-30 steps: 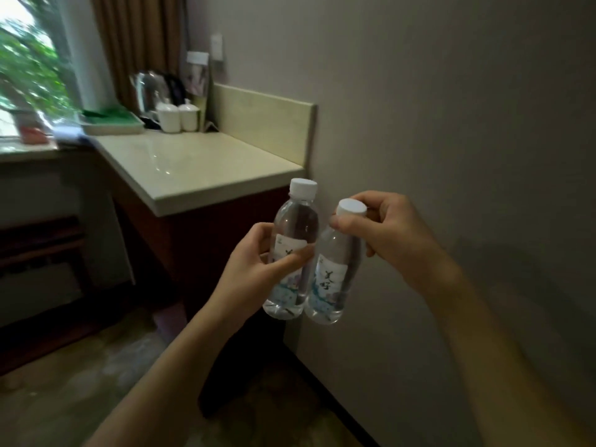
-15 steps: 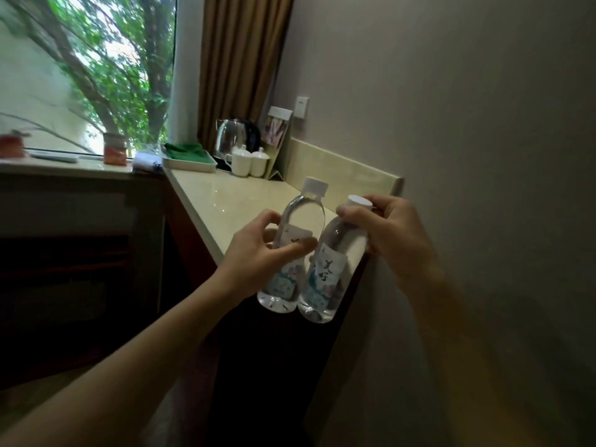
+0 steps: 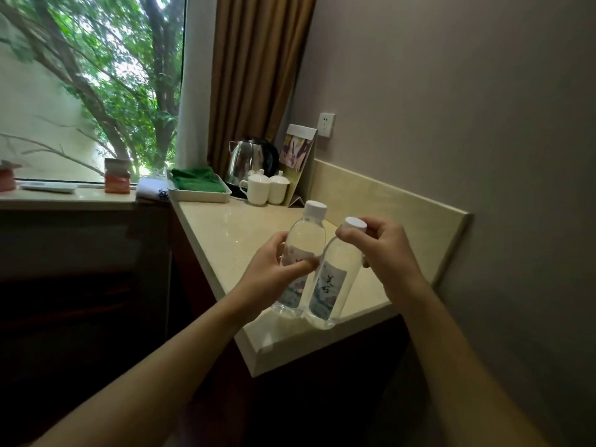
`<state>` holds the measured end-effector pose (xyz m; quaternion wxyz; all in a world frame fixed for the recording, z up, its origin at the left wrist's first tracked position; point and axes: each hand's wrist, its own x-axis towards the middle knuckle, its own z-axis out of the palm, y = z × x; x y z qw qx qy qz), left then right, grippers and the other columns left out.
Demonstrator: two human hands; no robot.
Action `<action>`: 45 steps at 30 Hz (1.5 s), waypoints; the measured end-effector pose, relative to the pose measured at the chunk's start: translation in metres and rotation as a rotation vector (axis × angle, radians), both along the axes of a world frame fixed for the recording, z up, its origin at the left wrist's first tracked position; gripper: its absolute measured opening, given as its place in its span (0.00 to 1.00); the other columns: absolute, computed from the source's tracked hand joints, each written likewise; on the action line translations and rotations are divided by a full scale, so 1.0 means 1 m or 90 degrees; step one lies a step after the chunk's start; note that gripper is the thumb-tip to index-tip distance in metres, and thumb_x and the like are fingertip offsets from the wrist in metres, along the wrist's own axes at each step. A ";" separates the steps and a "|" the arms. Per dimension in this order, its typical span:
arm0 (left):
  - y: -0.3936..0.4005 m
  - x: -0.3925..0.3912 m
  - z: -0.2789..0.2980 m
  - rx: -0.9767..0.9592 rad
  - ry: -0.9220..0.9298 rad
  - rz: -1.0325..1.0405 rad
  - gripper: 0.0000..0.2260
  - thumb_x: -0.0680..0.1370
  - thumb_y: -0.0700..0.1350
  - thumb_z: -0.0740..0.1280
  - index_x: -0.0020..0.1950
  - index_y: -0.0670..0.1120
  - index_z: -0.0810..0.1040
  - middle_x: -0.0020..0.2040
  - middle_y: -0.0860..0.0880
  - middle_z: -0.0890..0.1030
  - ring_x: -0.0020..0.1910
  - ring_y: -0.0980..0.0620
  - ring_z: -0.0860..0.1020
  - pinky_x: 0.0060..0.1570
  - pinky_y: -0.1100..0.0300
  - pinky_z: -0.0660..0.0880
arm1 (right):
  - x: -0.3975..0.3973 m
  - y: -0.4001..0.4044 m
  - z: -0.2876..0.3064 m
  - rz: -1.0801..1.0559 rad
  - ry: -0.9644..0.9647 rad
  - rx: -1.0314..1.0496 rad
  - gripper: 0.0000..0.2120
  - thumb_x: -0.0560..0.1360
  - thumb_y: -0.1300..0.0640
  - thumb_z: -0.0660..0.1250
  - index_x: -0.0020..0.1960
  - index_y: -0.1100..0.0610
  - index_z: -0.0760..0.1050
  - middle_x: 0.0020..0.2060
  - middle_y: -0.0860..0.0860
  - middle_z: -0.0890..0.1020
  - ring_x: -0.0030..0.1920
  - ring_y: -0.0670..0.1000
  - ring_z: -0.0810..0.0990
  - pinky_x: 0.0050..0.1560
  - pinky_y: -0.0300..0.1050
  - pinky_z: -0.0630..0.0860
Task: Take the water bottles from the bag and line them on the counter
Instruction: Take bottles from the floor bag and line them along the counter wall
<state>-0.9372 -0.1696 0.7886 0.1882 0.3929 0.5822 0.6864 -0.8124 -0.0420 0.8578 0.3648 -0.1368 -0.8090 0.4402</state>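
Two clear water bottles with white caps and printed labels are held side by side over the near end of the beige counter [image 3: 225, 240]. My left hand [image 3: 274, 272] grips the left bottle [image 3: 306, 233] around its middle. My right hand [image 3: 383, 253] grips the right bottle [image 3: 335, 279] by its cap and neck, and that bottle tilts a little to the right. Whether their bases touch the counter cannot be told. No bag is in view.
At the counter's far end stand a steel kettle [image 3: 248, 159], two white lidded cups [image 3: 267, 187], a white tray with green cloth [image 3: 200, 185] and a card stand [image 3: 298, 153]. The beige backsplash [image 3: 387, 201] and grey wall run along the right. A window ledge lies left.
Both hands carried the bottles from in front of the cabinet up and over the counter's near end. My view rose and drew closer to the counter. The grips stayed the same.
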 end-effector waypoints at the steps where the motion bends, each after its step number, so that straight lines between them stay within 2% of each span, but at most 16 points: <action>1: 0.004 -0.008 -0.002 0.001 0.000 -0.002 0.24 0.72 0.46 0.75 0.65 0.53 0.72 0.60 0.48 0.80 0.59 0.50 0.80 0.58 0.48 0.79 | -0.008 0.002 -0.003 -0.007 -0.001 -0.005 0.09 0.73 0.54 0.71 0.51 0.57 0.81 0.39 0.46 0.81 0.39 0.44 0.77 0.35 0.34 0.69; 5: 0.020 -0.043 -0.010 -0.005 0.009 -0.020 0.23 0.73 0.45 0.75 0.65 0.54 0.71 0.59 0.51 0.81 0.58 0.52 0.80 0.53 0.56 0.80 | -0.042 0.011 -0.011 -0.053 0.006 -0.015 0.03 0.72 0.52 0.71 0.45 0.50 0.81 0.39 0.46 0.83 0.42 0.46 0.80 0.40 0.43 0.75; 10: 0.037 -0.087 -0.014 -0.005 0.026 -0.053 0.23 0.74 0.39 0.72 0.68 0.50 0.71 0.56 0.50 0.81 0.55 0.54 0.82 0.46 0.62 0.80 | -0.084 0.019 -0.015 -0.126 0.022 0.004 0.07 0.72 0.53 0.71 0.48 0.53 0.82 0.40 0.48 0.83 0.44 0.50 0.81 0.46 0.51 0.79; 16: 0.053 -0.141 -0.014 -0.004 0.030 -0.104 0.22 0.74 0.38 0.72 0.66 0.48 0.71 0.53 0.47 0.82 0.51 0.52 0.83 0.46 0.58 0.82 | -0.130 0.019 -0.019 -0.222 0.033 0.031 0.08 0.70 0.49 0.70 0.45 0.51 0.81 0.35 0.47 0.81 0.39 0.48 0.77 0.42 0.57 0.77; 18: 0.059 -0.156 -0.015 -0.006 0.050 -0.120 0.25 0.73 0.39 0.73 0.67 0.50 0.69 0.54 0.50 0.81 0.52 0.53 0.82 0.46 0.60 0.82 | -0.138 0.017 -0.021 -0.250 0.032 0.056 0.09 0.71 0.47 0.70 0.46 0.51 0.80 0.32 0.48 0.74 0.35 0.49 0.71 0.37 0.55 0.72; 21: 0.063 -0.169 -0.020 -0.019 0.111 -0.159 0.33 0.73 0.39 0.73 0.73 0.54 0.63 0.56 0.55 0.78 0.53 0.59 0.81 0.46 0.64 0.80 | -0.139 0.011 -0.032 -0.317 -0.005 0.099 0.14 0.72 0.43 0.71 0.52 0.50 0.77 0.30 0.46 0.66 0.32 0.44 0.64 0.33 0.43 0.64; 23: 0.064 -0.175 -0.023 -0.038 0.168 -0.183 0.38 0.72 0.39 0.74 0.74 0.57 0.56 0.56 0.59 0.76 0.51 0.65 0.79 0.44 0.68 0.78 | -0.138 0.002 -0.044 -0.361 -0.030 0.098 0.21 0.69 0.40 0.72 0.57 0.49 0.74 0.31 0.46 0.68 0.31 0.45 0.66 0.32 0.43 0.67; 26: 0.064 -0.183 -0.025 -0.050 0.241 -0.177 0.44 0.70 0.42 0.76 0.75 0.62 0.52 0.62 0.56 0.73 0.57 0.59 0.76 0.52 0.63 0.78 | -0.140 -0.010 -0.064 -0.376 -0.086 0.033 0.30 0.66 0.40 0.74 0.63 0.49 0.70 0.35 0.44 0.74 0.35 0.46 0.75 0.37 0.47 0.80; 28: 0.064 -0.188 -0.029 -0.060 0.283 -0.175 0.45 0.67 0.44 0.78 0.75 0.59 0.54 0.62 0.56 0.72 0.58 0.57 0.75 0.54 0.60 0.77 | -0.142 -0.014 -0.074 -0.375 -0.114 -0.029 0.28 0.65 0.42 0.76 0.60 0.50 0.71 0.43 0.44 0.80 0.43 0.44 0.81 0.44 0.49 0.83; 31: 0.067 -0.195 -0.040 -0.128 0.334 -0.157 0.36 0.64 0.53 0.78 0.68 0.54 0.66 0.55 0.57 0.75 0.54 0.56 0.78 0.50 0.58 0.79 | -0.142 -0.015 -0.079 -0.376 -0.166 -0.087 0.25 0.66 0.47 0.77 0.60 0.50 0.73 0.51 0.47 0.83 0.49 0.46 0.83 0.49 0.49 0.83; 33: 0.072 -0.199 -0.045 -0.157 0.340 -0.148 0.31 0.62 0.58 0.77 0.61 0.53 0.71 0.52 0.55 0.78 0.51 0.55 0.79 0.49 0.52 0.80 | -0.141 -0.011 -0.076 -0.361 -0.213 -0.100 0.26 0.67 0.50 0.77 0.61 0.51 0.73 0.51 0.48 0.83 0.48 0.46 0.83 0.49 0.47 0.83; 34: 0.074 -0.200 -0.046 -0.157 0.341 -0.142 0.29 0.63 0.57 0.77 0.60 0.53 0.72 0.52 0.54 0.79 0.50 0.54 0.79 0.49 0.51 0.81 | -0.141 -0.008 -0.074 -0.346 -0.235 -0.108 0.27 0.66 0.51 0.78 0.61 0.52 0.73 0.51 0.48 0.83 0.48 0.47 0.84 0.48 0.47 0.83; 37: 0.086 -0.208 -0.046 -0.144 0.325 -0.136 0.26 0.67 0.51 0.79 0.60 0.50 0.72 0.52 0.54 0.78 0.51 0.54 0.79 0.47 0.59 0.79 | -0.146 0.001 -0.073 -0.330 -0.278 -0.115 0.29 0.64 0.53 0.78 0.62 0.51 0.72 0.50 0.48 0.83 0.47 0.49 0.84 0.49 0.51 0.83; 39: 0.096 -0.215 -0.047 -0.148 0.318 -0.130 0.27 0.66 0.50 0.79 0.61 0.50 0.72 0.53 0.53 0.78 0.51 0.54 0.79 0.46 0.61 0.79 | -0.154 0.010 -0.076 -0.348 -0.277 -0.111 0.29 0.64 0.53 0.78 0.62 0.50 0.71 0.49 0.48 0.83 0.46 0.48 0.84 0.49 0.50 0.83; 42: 0.112 -0.228 -0.052 -0.156 0.330 -0.095 0.28 0.65 0.55 0.78 0.61 0.51 0.73 0.54 0.51 0.78 0.52 0.52 0.79 0.49 0.54 0.81 | -0.174 0.024 -0.080 -0.371 -0.255 -0.091 0.29 0.66 0.53 0.78 0.62 0.50 0.69 0.50 0.47 0.82 0.47 0.48 0.84 0.48 0.49 0.83; 45: 0.125 -0.241 -0.048 -0.164 0.337 -0.053 0.26 0.66 0.54 0.79 0.59 0.50 0.74 0.52 0.51 0.79 0.51 0.52 0.79 0.49 0.53 0.80 | -0.196 0.047 -0.086 -0.391 -0.244 -0.077 0.29 0.65 0.50 0.78 0.61 0.50 0.68 0.51 0.49 0.80 0.48 0.50 0.83 0.45 0.49 0.84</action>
